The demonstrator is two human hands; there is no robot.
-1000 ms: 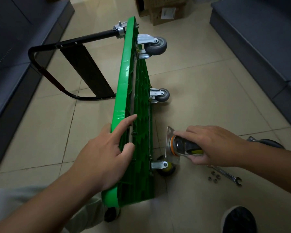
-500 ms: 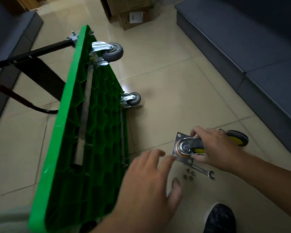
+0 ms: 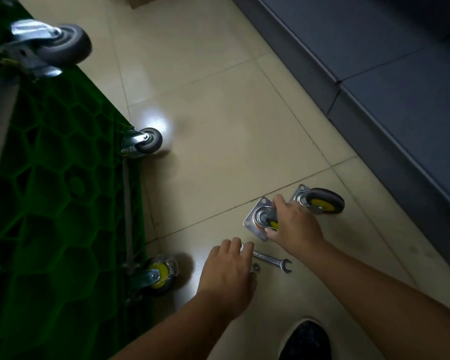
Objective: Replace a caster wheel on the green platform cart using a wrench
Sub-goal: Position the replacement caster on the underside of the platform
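Observation:
The green platform cart (image 3: 50, 190) lies tipped with its ribbed underside facing me, filling the left. It carries two grey casters (image 3: 63, 45) (image 3: 147, 141) and a yellow-hubbed caster (image 3: 159, 275) near its bottom corner. My right hand (image 3: 294, 224) grips a loose caster (image 3: 260, 219) with a square steel plate, low over the floor. A second loose yellow-hubbed caster (image 3: 320, 202) lies just behind it. My left hand (image 3: 229, 274) reaches down with fingers spread over the wrench (image 3: 273, 259) and the small nuts (image 3: 256, 267), covering the wrench's left end.
A dark grey sofa base (image 3: 374, 81) runs along the right side. My black shoe (image 3: 307, 341) stands at the bottom edge. A cardboard box corner (image 3: 143, 1) shows at the top. Beige floor tiles (image 3: 231, 120) lie between cart and sofa.
My left hand left the cart and came down over the wrench and nuts. My right hand lowered the caster to the floor beside the other loose one. The view swung right and darkened.

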